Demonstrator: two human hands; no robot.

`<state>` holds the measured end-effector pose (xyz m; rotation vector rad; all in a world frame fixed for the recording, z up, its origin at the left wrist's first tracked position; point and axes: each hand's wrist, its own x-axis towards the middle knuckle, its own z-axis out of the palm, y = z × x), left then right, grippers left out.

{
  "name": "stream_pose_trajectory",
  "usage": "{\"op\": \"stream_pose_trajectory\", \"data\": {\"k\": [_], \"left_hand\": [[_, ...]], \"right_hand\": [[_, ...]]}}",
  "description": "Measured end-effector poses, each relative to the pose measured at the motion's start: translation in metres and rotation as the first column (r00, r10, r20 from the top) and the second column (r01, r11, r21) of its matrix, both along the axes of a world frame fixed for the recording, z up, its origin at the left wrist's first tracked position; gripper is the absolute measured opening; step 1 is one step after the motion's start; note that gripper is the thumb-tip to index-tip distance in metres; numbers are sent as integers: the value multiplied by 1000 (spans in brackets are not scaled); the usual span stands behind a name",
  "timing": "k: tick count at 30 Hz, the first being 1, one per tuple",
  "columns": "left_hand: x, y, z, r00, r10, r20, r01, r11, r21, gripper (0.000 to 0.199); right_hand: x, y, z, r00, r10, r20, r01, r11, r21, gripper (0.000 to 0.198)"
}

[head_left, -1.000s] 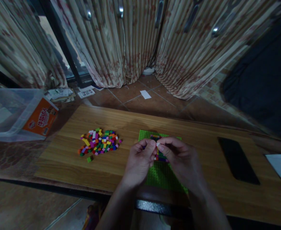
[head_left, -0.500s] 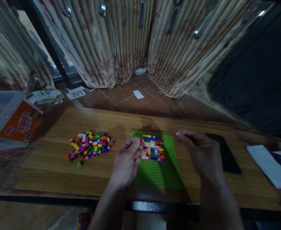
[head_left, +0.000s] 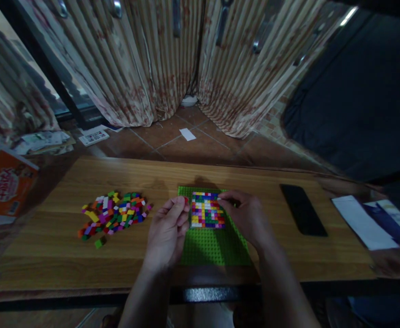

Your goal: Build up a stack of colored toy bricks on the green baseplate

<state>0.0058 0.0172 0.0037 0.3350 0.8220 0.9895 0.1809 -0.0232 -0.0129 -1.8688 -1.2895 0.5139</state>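
Observation:
A green studded baseplate (head_left: 213,248) lies on the wooden table, bearing a block of colourful toy bricks (head_left: 206,210) packed in rows. My left hand (head_left: 169,223) is closed at the left edge of this block, a small red brick (head_left: 186,200) pinched between thumb and fingers. At the block's upper right corner, my right hand (head_left: 245,212) is pinched on a small white brick (head_left: 219,198), its fingertips over the edge of the rows. Whether that brick touches the others I cannot tell. Loose bricks (head_left: 118,212) of many colours lie heaped on the left of the table.
A black phone-like slab (head_left: 304,209) lies right of the baseplate, with papers (head_left: 363,221) beyond it at the table's right end. An orange-labelled clear box (head_left: 7,182) stands off the left end. Striped curtains (head_left: 145,68) hang behind the table.
My right hand has moved left from beside the baseplate to the bricks' upper right corner, carrying the white brick. My left hand keeps the red brick. The camera view has turned slightly right.

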Motion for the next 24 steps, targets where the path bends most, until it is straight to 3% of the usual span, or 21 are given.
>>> {"op": "stream_pose_trajectory", "data": {"k": [4, 19, 24], "left_hand": [[0, 0, 0, 1000, 3, -2, -3, 1000, -1, 28], [0, -1, -2, 1000, 11, 7, -11, 1000, 7, 29], [1, -1, -3, 1000, 3, 1, -3, 1000, 14, 28]], "right_hand": [[-3, 2, 1, 998, -45, 35, 45, 999, 2, 12], [13, -1, -6, 971, -171, -168, 179, 983, 32, 28], [8, 3, -14, 974, -151, -169, 150, 989, -15, 33]]}}
